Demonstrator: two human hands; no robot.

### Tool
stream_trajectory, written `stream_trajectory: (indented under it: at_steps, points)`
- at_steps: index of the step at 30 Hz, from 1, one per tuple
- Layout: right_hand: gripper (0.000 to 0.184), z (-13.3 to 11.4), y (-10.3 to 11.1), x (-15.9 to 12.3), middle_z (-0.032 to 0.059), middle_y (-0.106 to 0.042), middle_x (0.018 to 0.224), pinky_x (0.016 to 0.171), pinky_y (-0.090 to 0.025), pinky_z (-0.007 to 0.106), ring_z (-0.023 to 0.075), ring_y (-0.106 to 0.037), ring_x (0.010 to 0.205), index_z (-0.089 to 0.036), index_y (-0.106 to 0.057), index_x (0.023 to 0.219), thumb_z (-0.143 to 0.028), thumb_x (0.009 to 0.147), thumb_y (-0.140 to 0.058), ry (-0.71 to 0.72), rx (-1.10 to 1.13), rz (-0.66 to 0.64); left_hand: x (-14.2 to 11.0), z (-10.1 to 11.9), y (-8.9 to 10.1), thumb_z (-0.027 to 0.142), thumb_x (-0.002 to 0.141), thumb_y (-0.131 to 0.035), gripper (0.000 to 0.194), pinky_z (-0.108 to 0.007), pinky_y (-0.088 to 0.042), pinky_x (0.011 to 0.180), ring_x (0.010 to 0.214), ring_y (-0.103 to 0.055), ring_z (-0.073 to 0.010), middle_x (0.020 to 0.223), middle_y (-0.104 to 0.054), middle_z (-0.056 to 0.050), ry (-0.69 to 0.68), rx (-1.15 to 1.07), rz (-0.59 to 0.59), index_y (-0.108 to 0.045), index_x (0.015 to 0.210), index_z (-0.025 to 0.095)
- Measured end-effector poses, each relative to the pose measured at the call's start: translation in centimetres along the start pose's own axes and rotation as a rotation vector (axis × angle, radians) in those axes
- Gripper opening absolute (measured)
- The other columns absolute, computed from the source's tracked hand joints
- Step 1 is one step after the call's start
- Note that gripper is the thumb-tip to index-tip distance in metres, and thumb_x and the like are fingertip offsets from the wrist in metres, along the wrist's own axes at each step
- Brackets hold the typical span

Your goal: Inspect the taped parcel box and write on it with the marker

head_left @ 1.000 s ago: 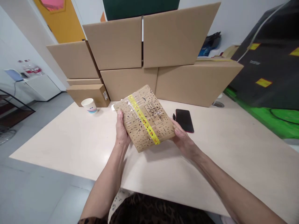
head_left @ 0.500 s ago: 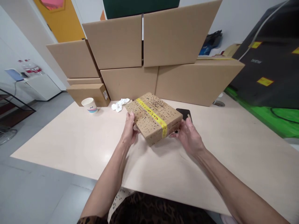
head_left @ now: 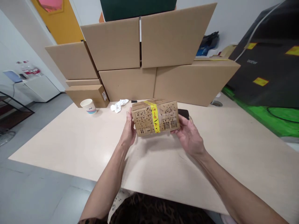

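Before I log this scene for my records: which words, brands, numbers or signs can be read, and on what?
"brother", slightly blurred: black cover.
Too blurred: characters on the yellow tape.
Too small: print and code squares on the held box.
Too small: print on the paper cup, carton label, bottles.

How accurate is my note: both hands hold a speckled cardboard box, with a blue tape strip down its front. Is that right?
Not quite: the tape strip is yellow, not blue, as the head view shows. The left hand and right hand do hold the speckled cardboard box.
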State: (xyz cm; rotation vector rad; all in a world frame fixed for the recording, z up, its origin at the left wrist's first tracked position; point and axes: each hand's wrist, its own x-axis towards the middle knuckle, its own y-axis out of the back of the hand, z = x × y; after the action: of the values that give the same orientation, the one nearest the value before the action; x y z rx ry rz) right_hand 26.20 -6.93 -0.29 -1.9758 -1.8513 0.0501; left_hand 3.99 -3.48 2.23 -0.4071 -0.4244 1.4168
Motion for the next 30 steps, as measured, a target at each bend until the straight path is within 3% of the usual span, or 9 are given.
stream_trajectory:
  at_steps: [5,11,14,17,20,23,27,30]
  points:
    - [0.046,-0.2,-0.1,-0.3,0.0058,-0.071,0.123,0.072,-0.057,0.039,0.0212,-0.065,0.088,-0.033,-0.071,0.128,-0.059,0.098,-0.047,0.125,0.002,-0.028,-0.3,0.3,-0.5,0.083,0.085,-0.049,0.077,-0.056,-0.043,0.116,0.148,-0.043,-0.0371,0.150,-0.059,-0.008,-0.071,0.082,-0.084,-0.058,0.141,0.030]
    - [0.045,-0.5,0.2,-0.6,0.0063,-0.065,0.141,0.064,-0.055,0.037,0.0232,-0.071,0.093,-0.035,-0.066,0.136,-0.052,0.095,-0.056,0.265,-0.024,-0.040,-0.4,-0.2,0.6,0.085,0.090,-0.035,0.079,-0.061,-0.035,0.117,0.149,-0.039,-0.0383,0.161,-0.047,-0.007,-0.208,0.346,-0.072,-0.046,0.151,0.036]
    - [0.049,-1.0,0.4,-1.0,0.0060,-0.057,0.152,0.057,-0.052,0.034,0.0241,-0.072,0.095,-0.038,-0.060,0.142,-0.046,0.094,-0.062,0.320,-0.111,-0.062,-0.7,-0.1,0.8,0.079,0.091,-0.044,0.079,-0.056,-0.032,0.120,0.151,-0.035,-0.0372,0.165,-0.040,-0.007,-0.324,0.485,-0.132,-0.040,0.156,0.035]
    - [0.055,-1.7,0.5,-1.3,0.0065,-0.056,0.154,0.062,-0.056,0.039,0.0240,-0.072,0.090,-0.042,-0.056,0.146,-0.047,0.092,-0.066,0.366,-0.220,-0.056,-1.2,0.6,0.3,0.063,0.090,-0.063,0.075,-0.050,-0.031,0.122,0.152,-0.034,-0.0347,0.165,-0.041,-0.005,-0.396,0.506,-0.161,-0.042,0.156,0.034]
    - [0.056,-2.0,0.4,-1.4,0.0080,-0.060,0.150,0.074,-0.060,0.048,0.0225,-0.071,0.080,-0.041,-0.057,0.146,-0.050,0.091,-0.067,0.365,-0.296,-0.001,-1.7,1.2,-0.1,0.045,0.086,-0.075,0.067,-0.048,-0.027,0.123,0.146,-0.041,-0.0339,0.158,-0.050,-0.003,-0.363,0.496,-0.062,-0.053,0.149,0.037]
    - [0.057,-1.9,0.4,-1.2,0.0102,-0.064,0.145,0.076,-0.061,0.050,0.0269,-0.071,0.091,-0.036,-0.059,0.145,-0.050,0.090,-0.068,0.334,-0.319,0.064,-1.6,1.1,-0.1,0.038,0.082,-0.079,0.067,-0.049,-0.030,0.121,0.141,-0.044,-0.0336,0.149,-0.059,-0.004,-0.301,0.453,0.008,-0.058,0.145,0.037]
    - [0.054,-1.2,0.6,-0.6,0.0099,-0.069,0.136,0.078,-0.060,0.049,0.0250,-0.071,0.087,-0.032,-0.063,0.142,-0.050,0.091,-0.067,0.228,-0.334,0.126,-1.1,0.3,0.3,0.037,0.082,-0.080,0.071,-0.047,-0.039,0.114,0.135,-0.050,-0.0307,0.146,-0.061,-0.007,-0.265,0.373,0.059,-0.053,0.148,0.035]
    - [0.053,-0.9,0.8,-0.2,0.0079,-0.076,0.111,0.085,-0.060,0.051,0.0258,-0.071,0.087,-0.028,-0.067,0.136,-0.052,0.089,-0.069,0.156,-0.334,0.169,-0.6,-0.5,0.6,0.045,0.089,-0.072,0.060,-0.049,-0.038,0.116,0.135,-0.051,-0.0302,0.147,-0.060,-0.009,-0.252,0.421,0.020,-0.056,0.144,0.030]
